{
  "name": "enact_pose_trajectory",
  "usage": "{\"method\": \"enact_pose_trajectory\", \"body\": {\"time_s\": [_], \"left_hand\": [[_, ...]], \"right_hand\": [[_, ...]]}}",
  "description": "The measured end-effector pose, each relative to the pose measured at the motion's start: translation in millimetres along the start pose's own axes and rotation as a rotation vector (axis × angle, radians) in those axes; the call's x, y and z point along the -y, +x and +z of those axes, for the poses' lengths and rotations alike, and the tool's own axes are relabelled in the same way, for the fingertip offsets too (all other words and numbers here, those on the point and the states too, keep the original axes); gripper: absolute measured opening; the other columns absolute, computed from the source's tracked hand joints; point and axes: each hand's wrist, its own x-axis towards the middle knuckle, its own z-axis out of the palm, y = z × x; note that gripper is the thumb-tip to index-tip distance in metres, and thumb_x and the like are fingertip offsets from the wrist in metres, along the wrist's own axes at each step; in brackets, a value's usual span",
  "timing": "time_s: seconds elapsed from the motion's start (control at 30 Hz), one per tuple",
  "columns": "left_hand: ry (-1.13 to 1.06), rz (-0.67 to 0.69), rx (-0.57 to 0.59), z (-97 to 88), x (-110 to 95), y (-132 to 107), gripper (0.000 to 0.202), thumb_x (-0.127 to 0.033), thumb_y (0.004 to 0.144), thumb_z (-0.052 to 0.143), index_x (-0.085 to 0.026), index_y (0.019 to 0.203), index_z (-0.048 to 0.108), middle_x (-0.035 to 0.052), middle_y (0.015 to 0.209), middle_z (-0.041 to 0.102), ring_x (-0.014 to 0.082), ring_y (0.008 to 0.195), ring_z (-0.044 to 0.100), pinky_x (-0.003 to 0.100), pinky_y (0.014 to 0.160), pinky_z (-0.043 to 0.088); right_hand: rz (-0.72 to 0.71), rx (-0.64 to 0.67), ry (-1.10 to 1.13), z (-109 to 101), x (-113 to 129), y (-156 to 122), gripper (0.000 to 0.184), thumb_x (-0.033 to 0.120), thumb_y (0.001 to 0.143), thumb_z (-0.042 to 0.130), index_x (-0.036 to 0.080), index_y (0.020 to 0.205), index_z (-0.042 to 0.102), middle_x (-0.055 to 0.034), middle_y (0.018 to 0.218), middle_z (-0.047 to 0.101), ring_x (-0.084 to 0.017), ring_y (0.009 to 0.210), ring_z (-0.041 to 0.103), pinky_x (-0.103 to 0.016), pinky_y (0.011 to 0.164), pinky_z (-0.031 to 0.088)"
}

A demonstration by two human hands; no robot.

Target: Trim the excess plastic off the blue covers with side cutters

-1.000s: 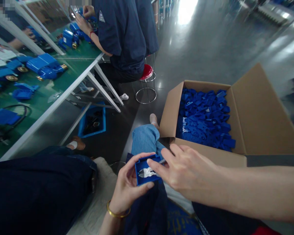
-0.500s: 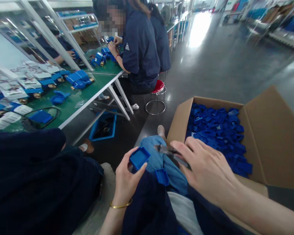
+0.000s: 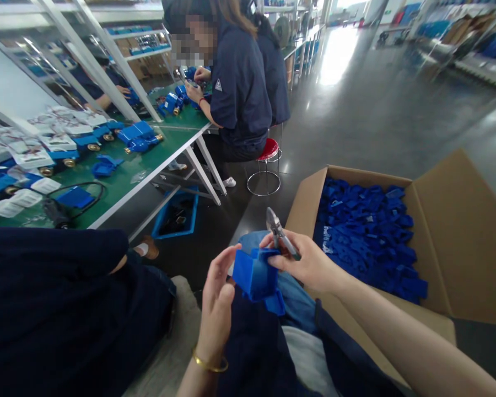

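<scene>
The right hand (image 3: 312,263) pinches the blue part (image 3: 248,273) above the lap (image 3: 256,342) and also holds the pliers (image 3: 282,235), while the left hand (image 3: 218,298) stands beside the part, thumb and fingers apart (contact not discernible).

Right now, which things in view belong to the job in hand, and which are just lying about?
Job, it seems:
grey metal pliers, in the right hand
angular blue plastic part, same hand
brown cardboard box of blue plastic pieces

Apparently lying about:
blue plastic crate on the floor
blue brass-ended unit on the green tabletop
</scene>
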Motion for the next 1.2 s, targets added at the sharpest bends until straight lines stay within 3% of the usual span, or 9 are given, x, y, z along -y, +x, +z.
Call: {"method": "enact_pose_trajectory", "body": {"time_s": [0.1,0.2,0.33,0.5,0.63,0.8,0.93,1.07,1.2], "left_hand": [[-0.171,-0.350,0.286,-1.1,-5,9,0.070,-0.061,0.073,0.078,-0.017,0.127,0.066,0.0158,0.120,0.074,0.0383,0.118,0.067,0.048,0.096,0.057],[-0.254,-0.461,0.427,3.4,-3,13,0.080,-0.055,0.062,0.089,-0.018,0.129,0.065,0.0140,0.104,0.078,0.0364,0.100,0.074,0.049,0.087,0.060],[-0.262,-0.334,0.282,3.0,0,13,0.075,-0.058,0.063,0.088,-0.018,0.124,0.068,0.0139,0.102,0.078,0.0348,0.101,0.074,0.049,0.092,0.058],[-0.113,-0.182,0.115,-7.3,-4,13,0.073,-0.049,0.055,0.095,-0.023,0.119,0.071,0.0098,0.113,0.077,0.0330,0.109,0.070,0.044,0.098,0.056],[-0.048,-0.141,0.087,-5.7,-10,13,0.070,-0.048,0.057,0.095,-0.023,0.118,0.073,0.0098,0.114,0.077,0.0321,0.108,0.071,0.038,0.093,0.057],[-0.007,-0.130,0.076,-2.4,-15,10,0.069,-0.044,0.058,0.095,-0.021,0.119,0.073,0.0107,0.117,0.077,0.0333,0.113,0.070,0.040,0.097,0.057],[0.077,-0.111,0.082,-0.4,-21,8,0.063,-0.034,0.058,0.096,-0.021,0.117,0.075,0.0098,0.119,0.077,0.0319,0.115,0.070,0.038,0.100,0.056],[0.116,-0.093,0.093,2.6,-23,7,0.062,-0.030,0.058,0.096,-0.023,0.116,0.076,0.0085,0.119,0.078,0.0301,0.113,0.072,0.035,0.099,0.057],[0.141,-0.078,0.106,3.7,-22,8,0.063,-0.029,0.057,0.097,-0.024,0.117,0.076,0.0083,0.118,0.078,0.0323,0.113,0.072,0.040,0.100,0.058]], "right_hand": [[-0.050,0.132,-0.156,-3,11,0,0.019,0.016,0.083,0.061,0.020,0.101,0.064,0.0026,0.085,0.066,-0.014,0.075,0.062,-0.026,0.070,0.051],[-0.075,0.084,-0.263,0,15,-1,0.018,0.015,0.088,0.058,0.021,0.104,0.064,0.0013,0.090,0.069,-0.015,0.080,0.065,-0.027,0.073,0.051],[-0.124,-0.177,-0.410,-8,20,-14,0.019,0.024,0.095,0.057,0.020,0.111,0.066,-0.0033,0.101,0.071,-0.018,0.090,0.065,-0.032,0.083,0.050],[-0.121,-0.118,-0.998,-17,27,-48,0.055,0.001,0.086,0.046,0.028,0.131,0.063,-0.0060,0.098,0.065,-0.024,0.090,0.057,-0.040,0.083,0.046],[-0.180,-0.135,-1.317,-11,26,-62,0.060,-0.009,0.072,0.040,0.015,0.121,0.065,-0.0095,0.093,0.060,-0.026,0.083,0.052,-0.040,0.076,0.042],[-0.207,-0.130,-1.378,-12,25,-60,0.051,-0.007,0.071,0.046,0.014,0.113,0.065,-0.0103,0.095,0.058,-0.028,0.089,0.050,-0.042,0.080,0.038],[-0.208,-0.029,-1.416,-11,29,-58,0.052,0.002,0.073,0.053,0.018,0.121,0.066,-0.0100,0.098,0.061,-0.029,0.090,0.052,-0.041,0.077,0.035],[-0.241,-0.016,-1.482,-7,33,-56,0.057,0.006,0.079,0.056,0.020,0.133,0.063,-0.0083,0.096,0.063,-0.029,0.087,0.054,-0.042,0.075,0.033],[-0.262,-0.022,-1.553,-5,38,-53,0.051,0.009,0.085,0.054,0.020,0.135,0.064,-0.0081,0.093,0.064,-0.029,0.085,0.056,-0.042,0.074,0.033]]}}
